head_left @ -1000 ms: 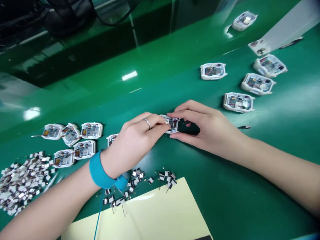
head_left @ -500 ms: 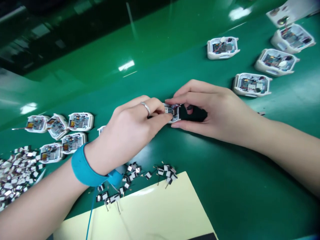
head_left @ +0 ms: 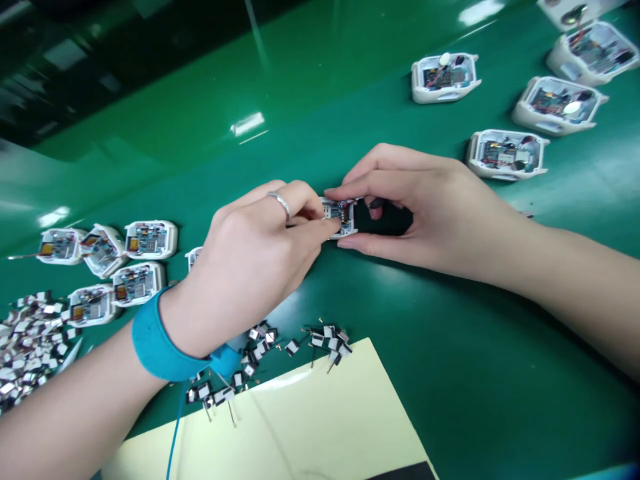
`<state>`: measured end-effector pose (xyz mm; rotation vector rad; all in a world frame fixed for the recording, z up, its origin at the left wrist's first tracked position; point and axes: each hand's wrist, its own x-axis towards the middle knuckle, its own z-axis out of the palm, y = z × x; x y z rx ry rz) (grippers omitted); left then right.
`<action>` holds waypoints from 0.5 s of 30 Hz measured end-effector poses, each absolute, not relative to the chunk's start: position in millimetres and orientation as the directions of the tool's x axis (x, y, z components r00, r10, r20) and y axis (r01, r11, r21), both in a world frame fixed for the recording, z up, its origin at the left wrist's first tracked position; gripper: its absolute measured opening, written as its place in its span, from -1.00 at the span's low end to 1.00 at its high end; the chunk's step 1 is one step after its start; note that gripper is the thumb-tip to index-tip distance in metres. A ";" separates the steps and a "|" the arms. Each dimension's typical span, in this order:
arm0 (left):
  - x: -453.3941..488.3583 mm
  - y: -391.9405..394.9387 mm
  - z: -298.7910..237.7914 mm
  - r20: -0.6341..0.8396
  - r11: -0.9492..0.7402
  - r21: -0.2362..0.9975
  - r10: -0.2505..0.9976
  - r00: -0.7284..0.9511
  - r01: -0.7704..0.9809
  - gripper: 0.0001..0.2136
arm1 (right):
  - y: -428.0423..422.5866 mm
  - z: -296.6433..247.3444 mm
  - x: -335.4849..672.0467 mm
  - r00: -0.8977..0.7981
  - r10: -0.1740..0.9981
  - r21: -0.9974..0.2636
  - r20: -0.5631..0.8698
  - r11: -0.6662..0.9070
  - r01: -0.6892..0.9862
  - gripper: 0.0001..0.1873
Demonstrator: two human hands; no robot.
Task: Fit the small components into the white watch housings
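Note:
A small white watch-like housing with a circuit board inside sits between my two hands, just above the green mat. My left hand, wearing a silver ring, pinches its near end with the fingertips. My right hand grips the far end between fingers and thumb. A black object lies under my right hand against the housing, partly hidden, and I cannot tell what it is. My fingers cover part of the board.
Several open white housings stand at the upper right, and more sit at the left. Beside them lies a heap of small metallic parts. Pinned pieces are scattered near a cream sheet. A blue wrist strap circles my left wrist.
The whole scene has shifted up and left in view as my head moved. Both hands keep hold of the housing, and my left fingers have curled slightly closer over it.

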<state>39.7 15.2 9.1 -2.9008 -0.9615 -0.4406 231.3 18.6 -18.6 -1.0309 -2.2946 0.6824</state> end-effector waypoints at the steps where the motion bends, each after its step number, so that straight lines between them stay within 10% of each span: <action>1: 39.9 14.8 9.0 0.293 -0.802 0.040 0.579 0.761 0.595 -0.84 | 18.5 -18.3 231.3 -0.568 0.782 -0.632 0.256 0.580 0.514 -0.66; 15: 41.0 13.5 8.7 0.295 -0.799 0.041 0.584 0.756 0.600 -0.84 | 17.2 -17.7 231.4 -0.560 0.793 -0.620 0.239 0.569 0.541 -0.70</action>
